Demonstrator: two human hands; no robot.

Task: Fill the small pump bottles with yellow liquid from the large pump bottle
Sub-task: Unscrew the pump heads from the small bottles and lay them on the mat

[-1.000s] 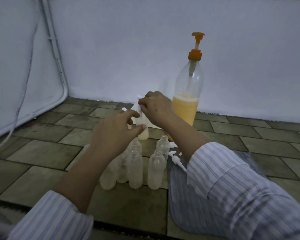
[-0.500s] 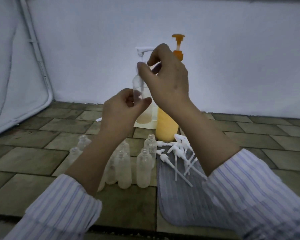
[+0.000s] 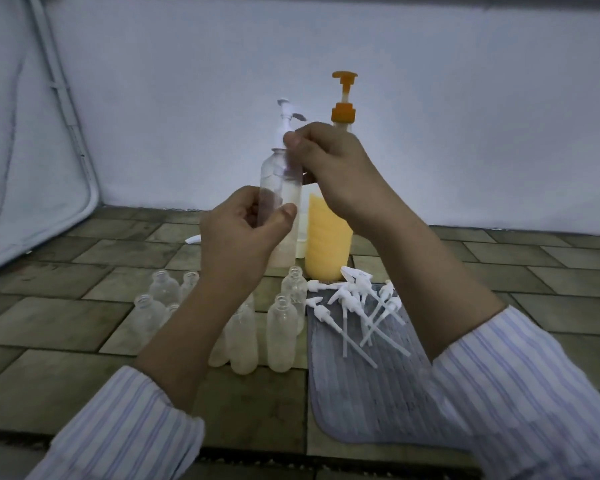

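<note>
We take the large pump bottle (image 3: 329, 244) as our landmark: it stands upright on the tiled floor (image 3: 84, 327) by the white wall, its lower half full of yellow liquid and its orange pump head (image 3: 343, 95) raised on top. Just in front and to the left of it we see a small pump bottle (image 3: 280, 188) lifted off the floor, upright, with a little pale liquid at its bottom. The left hand (image 3: 243, 233) wraps thumb and fingers round the lower body of this small bottle, and the right hand (image 3: 329, 161) pinches the collar of the white pump (image 3: 286, 116) seated at its neck. Nearer to us than the large bottle, a group of empty small bottles (image 3: 281, 330) stands open-necked on the floor, partly hidden behind the left forearm. Just right of them, in front of the large bottle, a grey ribbed mat (image 3: 368, 386) carries a heap of loose white pumps (image 3: 361, 306) with their dip tubes crossing. Both forearms come out of striped sleeves (image 3: 520, 393).
</note>
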